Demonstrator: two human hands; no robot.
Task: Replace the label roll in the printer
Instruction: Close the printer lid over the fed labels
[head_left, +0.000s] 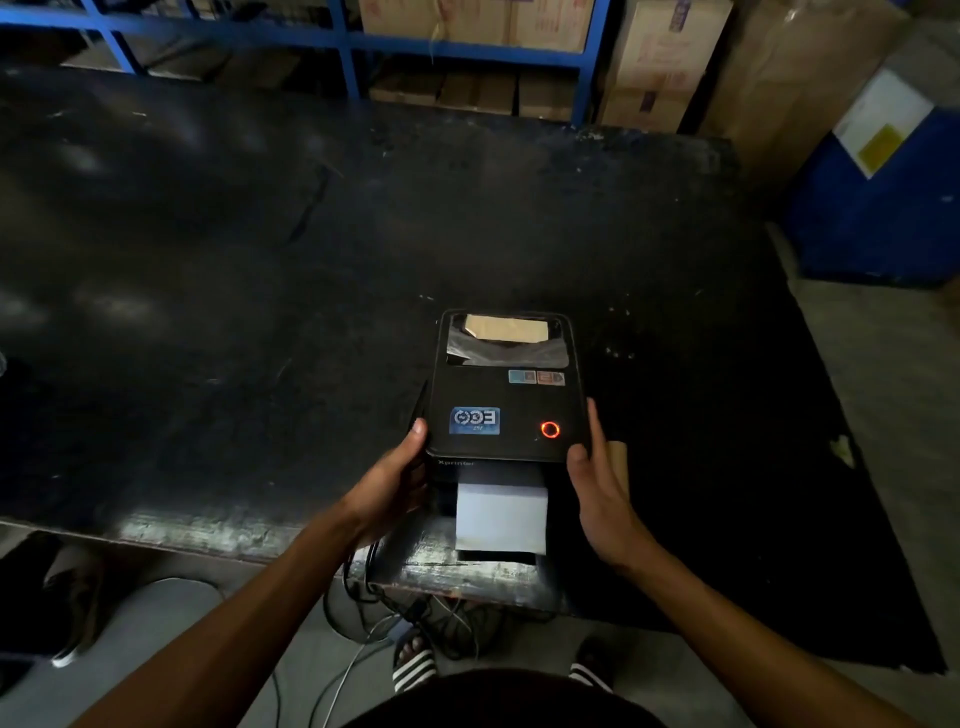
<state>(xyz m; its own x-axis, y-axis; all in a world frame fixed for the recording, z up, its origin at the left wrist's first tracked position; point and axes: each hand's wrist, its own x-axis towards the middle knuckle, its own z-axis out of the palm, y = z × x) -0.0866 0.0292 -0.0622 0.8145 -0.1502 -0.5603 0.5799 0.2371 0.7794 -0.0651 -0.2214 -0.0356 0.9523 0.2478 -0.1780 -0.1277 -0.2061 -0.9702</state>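
Observation:
A black label printer stands near the front edge of the dark table, its lid down and a red ring light glowing. A white label strip hangs out of its front slot. Through the lid's window a label roll shows. My left hand grips the printer's left front corner, thumb on the lid. My right hand lies against the right side, fingers straight. Just behind that hand stands a brown cardboard core.
Cables hang from the table's front edge down to the floor. Blue shelving with cardboard boxes lines the back. A blue drum stands at the right. My sandalled feet are below.

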